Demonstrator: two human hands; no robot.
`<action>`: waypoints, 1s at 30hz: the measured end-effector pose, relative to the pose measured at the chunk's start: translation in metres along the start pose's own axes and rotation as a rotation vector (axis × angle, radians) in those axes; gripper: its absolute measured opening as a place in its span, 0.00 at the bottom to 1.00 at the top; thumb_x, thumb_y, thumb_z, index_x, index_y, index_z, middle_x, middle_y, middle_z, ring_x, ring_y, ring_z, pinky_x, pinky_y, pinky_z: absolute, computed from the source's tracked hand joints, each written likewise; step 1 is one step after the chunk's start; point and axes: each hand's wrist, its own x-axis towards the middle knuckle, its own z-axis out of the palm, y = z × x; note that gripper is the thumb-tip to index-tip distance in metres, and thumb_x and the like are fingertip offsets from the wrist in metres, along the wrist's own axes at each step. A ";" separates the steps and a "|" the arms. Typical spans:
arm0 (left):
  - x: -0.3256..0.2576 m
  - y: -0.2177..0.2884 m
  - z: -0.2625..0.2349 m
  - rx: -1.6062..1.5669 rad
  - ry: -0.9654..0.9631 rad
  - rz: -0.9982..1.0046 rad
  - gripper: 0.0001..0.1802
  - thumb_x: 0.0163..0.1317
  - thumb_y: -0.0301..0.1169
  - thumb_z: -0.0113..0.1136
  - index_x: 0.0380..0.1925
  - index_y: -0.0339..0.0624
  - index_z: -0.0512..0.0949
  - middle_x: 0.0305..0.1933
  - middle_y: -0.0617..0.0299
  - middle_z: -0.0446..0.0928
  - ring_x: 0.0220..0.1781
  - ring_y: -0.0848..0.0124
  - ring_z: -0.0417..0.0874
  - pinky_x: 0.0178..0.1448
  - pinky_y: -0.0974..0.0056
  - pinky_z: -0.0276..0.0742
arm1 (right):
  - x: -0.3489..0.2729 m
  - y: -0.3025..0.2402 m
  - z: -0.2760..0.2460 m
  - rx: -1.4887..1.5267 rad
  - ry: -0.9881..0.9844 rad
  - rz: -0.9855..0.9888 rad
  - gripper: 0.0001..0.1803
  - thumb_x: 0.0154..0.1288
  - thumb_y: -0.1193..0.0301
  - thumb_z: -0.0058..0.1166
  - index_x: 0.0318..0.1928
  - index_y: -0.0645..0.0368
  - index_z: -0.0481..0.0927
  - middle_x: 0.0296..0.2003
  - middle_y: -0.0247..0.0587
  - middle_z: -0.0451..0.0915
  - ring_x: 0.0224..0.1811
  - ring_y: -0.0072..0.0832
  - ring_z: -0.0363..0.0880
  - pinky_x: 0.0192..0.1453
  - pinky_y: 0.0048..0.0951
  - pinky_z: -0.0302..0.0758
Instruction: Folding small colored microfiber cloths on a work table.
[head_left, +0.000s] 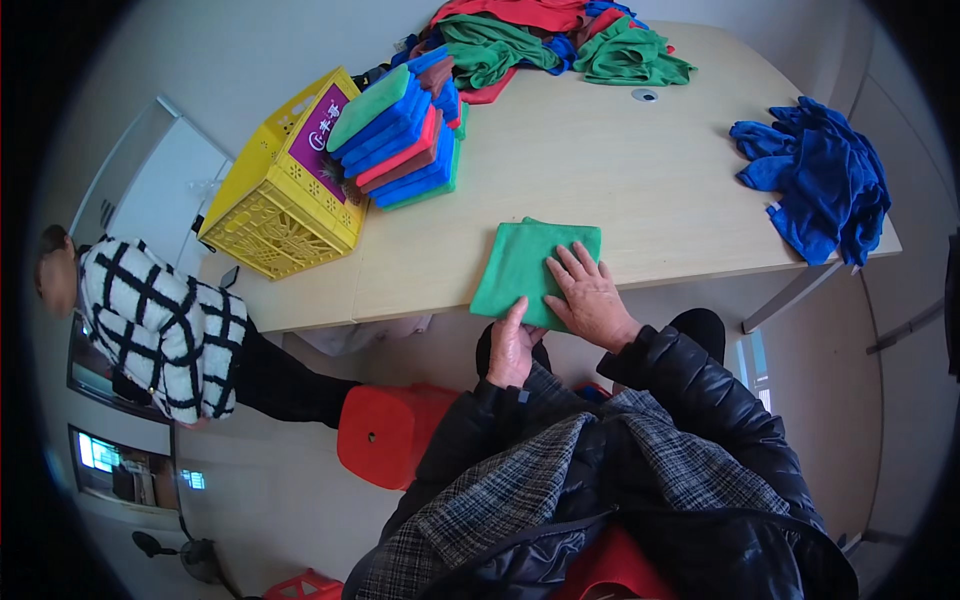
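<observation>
A green cloth (520, 262), folded into a flat square, lies at the table's front edge and reaches slightly over it. My left hand (513, 348) grips its near edge, thumb on top and the other fingers mostly hidden beneath. On the cloth's right side rests my right hand (590, 300), flat, with its fingers stretched out and a little apart. Beyond, to the left, stands a pile of folded cloths (405, 150) in green, blue, red and brown.
A yellow plastic crate (285, 205) stands beside the pile. Loose green cloths (630, 55) lie heaped at the back, crumpled blue cloths (825, 180) at the right edge. A red stool (385, 435) stands below the table; a person (165, 320) in a checked jacket is at far left.
</observation>
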 end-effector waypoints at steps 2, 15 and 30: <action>-0.003 0.004 0.000 -0.041 -0.005 0.074 0.26 0.67 0.38 0.62 0.62 0.41 0.70 0.59 0.57 0.76 0.58 0.65 0.79 0.61 0.53 0.78 | 0.000 0.006 -0.003 0.084 -0.023 -0.065 0.32 0.69 0.59 0.55 0.68 0.62 0.68 0.70 0.53 0.65 0.75 0.53 0.58 0.73 0.52 0.62; -0.004 0.077 -0.021 -0.113 0.101 0.217 0.29 0.62 0.34 0.61 0.63 0.37 0.69 0.62 0.56 0.74 0.63 0.59 0.75 0.69 0.51 0.71 | -0.001 0.075 0.006 -0.008 0.210 0.044 0.20 0.67 0.66 0.53 0.58 0.60 0.76 0.63 0.46 0.74 0.69 0.44 0.67 0.75 0.47 0.59; 0.141 0.154 -0.114 -0.376 0.252 0.082 0.26 0.62 0.32 0.65 0.60 0.39 0.73 0.62 0.54 0.77 0.65 0.58 0.75 0.72 0.48 0.69 | -0.004 0.079 0.008 -0.084 0.227 0.079 0.22 0.65 0.66 0.53 0.59 0.59 0.75 0.63 0.45 0.73 0.69 0.43 0.66 0.74 0.46 0.60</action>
